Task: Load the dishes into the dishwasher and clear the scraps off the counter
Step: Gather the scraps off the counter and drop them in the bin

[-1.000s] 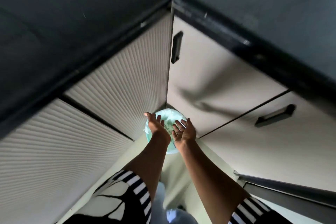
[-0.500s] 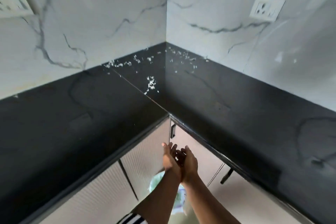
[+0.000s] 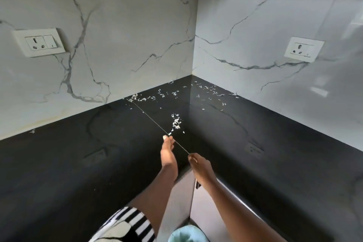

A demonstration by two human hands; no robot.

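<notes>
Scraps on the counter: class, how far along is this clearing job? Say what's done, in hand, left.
Done: the near counter carries only specks. In hand: the left hand reaches for the nearest scraps, with the right hand at the counter edge. Left: the corner scraps and the wall scraps.

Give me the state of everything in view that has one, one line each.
Scraps: scattered on the counter, uncollected.
Left hand: fingers straight, tips by the nearest scraps.
Right hand: loosely curled at the counter edge, nothing seen in it.
Left socket: nothing plugged in.
Right socket: nothing plugged in.
Cabinet doors: shut.
</notes>
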